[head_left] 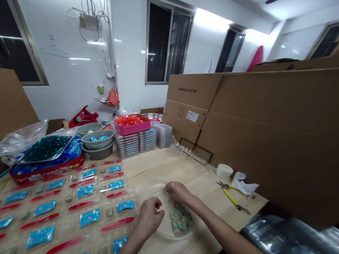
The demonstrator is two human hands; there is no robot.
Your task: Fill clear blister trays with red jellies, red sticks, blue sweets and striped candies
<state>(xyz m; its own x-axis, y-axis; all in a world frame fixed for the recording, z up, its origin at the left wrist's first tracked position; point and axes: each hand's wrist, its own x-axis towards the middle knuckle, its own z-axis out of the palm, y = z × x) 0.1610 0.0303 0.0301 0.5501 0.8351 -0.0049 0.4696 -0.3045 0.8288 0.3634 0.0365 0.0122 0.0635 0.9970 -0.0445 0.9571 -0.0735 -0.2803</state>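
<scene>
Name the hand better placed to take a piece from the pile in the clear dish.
Right. The right hand hangs almost directly over the pile of small wrapped pieces in the clear round dish, while the left hand sits off to the pile's side, so right looks likelier.

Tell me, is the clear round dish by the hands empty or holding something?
Holding something: a small heap of green and tan pieces lies inside the clear round dish, below the right hand.

Two bare hands point(150, 216) point(180, 193); one clear round dish point(161, 234) beneath them; one pair of yellow-handled pliers point(230, 195) to their right; three grey plastic baskets point(98, 140) far ahead.
</scene>
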